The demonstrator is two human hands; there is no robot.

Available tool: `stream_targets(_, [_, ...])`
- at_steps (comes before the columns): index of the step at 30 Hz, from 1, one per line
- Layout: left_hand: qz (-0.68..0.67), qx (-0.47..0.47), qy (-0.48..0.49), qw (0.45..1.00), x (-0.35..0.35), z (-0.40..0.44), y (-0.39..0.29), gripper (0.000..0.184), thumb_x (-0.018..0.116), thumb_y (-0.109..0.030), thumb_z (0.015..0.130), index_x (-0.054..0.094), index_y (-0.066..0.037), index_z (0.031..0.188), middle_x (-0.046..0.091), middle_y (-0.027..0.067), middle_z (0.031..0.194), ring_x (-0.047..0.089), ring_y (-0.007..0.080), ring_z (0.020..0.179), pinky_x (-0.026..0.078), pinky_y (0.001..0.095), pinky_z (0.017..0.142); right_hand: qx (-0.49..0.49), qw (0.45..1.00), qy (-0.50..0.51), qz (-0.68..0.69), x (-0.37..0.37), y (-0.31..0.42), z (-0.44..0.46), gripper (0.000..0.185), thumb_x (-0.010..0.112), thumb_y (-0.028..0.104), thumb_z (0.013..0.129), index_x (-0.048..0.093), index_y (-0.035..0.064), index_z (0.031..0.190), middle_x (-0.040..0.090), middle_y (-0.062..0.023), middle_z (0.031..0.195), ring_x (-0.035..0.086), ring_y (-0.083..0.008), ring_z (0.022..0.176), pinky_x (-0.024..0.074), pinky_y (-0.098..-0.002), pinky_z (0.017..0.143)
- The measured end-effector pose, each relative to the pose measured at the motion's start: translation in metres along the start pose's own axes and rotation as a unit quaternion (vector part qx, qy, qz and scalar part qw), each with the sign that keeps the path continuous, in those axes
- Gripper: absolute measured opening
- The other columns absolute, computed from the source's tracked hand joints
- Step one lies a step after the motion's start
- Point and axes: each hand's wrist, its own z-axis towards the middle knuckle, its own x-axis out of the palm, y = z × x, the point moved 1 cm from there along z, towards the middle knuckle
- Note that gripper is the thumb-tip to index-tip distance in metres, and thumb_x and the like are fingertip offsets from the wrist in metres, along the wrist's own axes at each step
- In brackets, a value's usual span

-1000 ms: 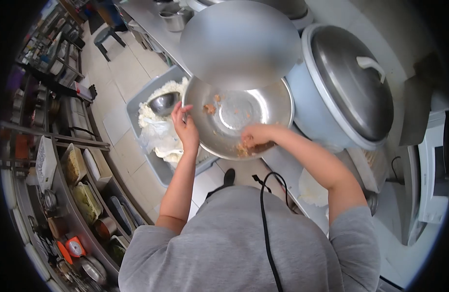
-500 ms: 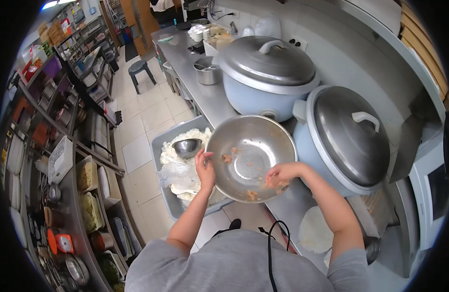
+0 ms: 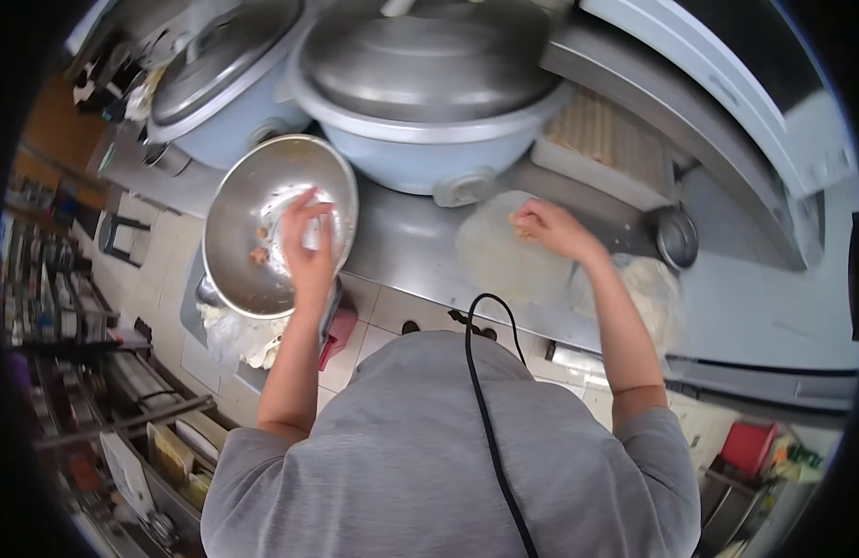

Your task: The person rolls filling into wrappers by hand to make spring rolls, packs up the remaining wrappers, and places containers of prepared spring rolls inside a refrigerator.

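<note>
A large steel mixing bowl (image 3: pixel 229 205) leans on the counter's left part, with orange food bits (image 3: pixel 259 255) on its inner wall. My left hand (image 3: pixel 306 242) is over the inside of the bowl, fingers apart and holding nothing. My right hand (image 3: pixel 548 229) pinches a small clump of orange filling (image 3: pixel 523 233) above a thin, pale round sheet (image 3: pixel 494 256) that lies flat on the steel counter. Close to my right forearm is a clear plastic bag (image 3: pixel 648 298) with pale contents, blurred by motion.
Two big lidded rice cookers (image 3: pixel 429 149) (image 3: pixel 229 130) stand behind the bowl. At the back right are a box of wooden sticks (image 3: pixel 601 139) and a small steel bowl (image 3: pixel 677 238). A grey tub (image 3: pixel 195 302) of white food sits below the bowl. A black cable (image 3: pixel 476 381) hangs down my front.
The view has swung right. My right hand has left the mixing bowl with some filling and is over the pale sheet. My left hand has shifted from the bowl's rim to over its inside.
</note>
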Motion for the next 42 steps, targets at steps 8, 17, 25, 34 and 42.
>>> stream_targets(8, [-0.11,0.06,0.333,0.935,0.181,-0.071,-0.02,0.026,0.059,-0.003,0.072,0.061,-0.003,0.098,0.06,0.0143,0.102,0.053,0.0325,0.097,0.042,0.0372,0.085,0.03,0.989,-0.119,0.079,0.04,-0.09,-0.013,0.019,0.056,0.01,0.079,0.062,0.0093,0.097,0.062,-0.0099,0.084,0.06,-0.0202,0.079,0.046,-0.0304,0.068])
stream_targets(17, [-0.136,0.145,0.358,0.912,0.231,-0.099,-0.022,0.019,0.064,-0.009,0.071,0.066,-0.001,0.088,0.063,0.0117,0.092,0.058,0.028,0.086,0.047,0.0348,0.077,-0.152,0.936,-0.277,-0.155,0.091,-0.124,-0.033,0.016,0.061,0.014,0.075,0.067,0.0064,0.088,0.062,-0.0061,0.092,0.058,-0.0231,0.086,0.0469,-0.0322,0.076])
stream_targets(25, [-0.12,0.172,0.342,0.916,0.216,-0.091,-0.005,0.039,0.069,-0.009,0.067,0.06,-0.001,0.103,0.06,0.0137,0.099,0.056,0.0281,0.089,0.047,0.0336,0.076,-0.116,0.949,-0.27,-0.113,0.082,-0.104,-0.032,0.031,0.066,0.021,0.07,0.061,0.0064,0.097,0.057,-0.0057,0.099,0.049,-0.0278,0.098,0.0406,-0.0389,0.086])
stream_targets(34, [-0.114,0.026,0.495,0.861,0.205,-0.093,-0.008,0.046,0.069,-0.003,0.063,0.057,-0.002,0.108,0.058,0.0133,0.094,0.052,0.03,0.092,0.044,0.0356,0.079,-0.096,0.963,-0.199,-0.155,0.097,-0.097,-0.031,0.028,0.06,0.027,0.074,0.063,0.0168,0.1,0.057,-0.0051,0.102,0.046,-0.0255,0.101,0.037,-0.0388,0.085])
stream_targets(42, [-0.099,0.065,0.441,0.89,0.208,-0.096,0.005,0.028,0.066,-0.001,0.065,0.063,-0.002,0.093,0.06,0.0106,0.097,0.054,0.0279,0.09,0.045,0.0348,0.077,-0.093,0.955,-0.223,-0.17,0.097,-0.096,-0.027,0.027,0.065,0.024,0.069,0.064,0.0177,0.096,0.055,-0.0001,0.1,0.045,-0.0216,0.099,0.0338,-0.0366,0.085])
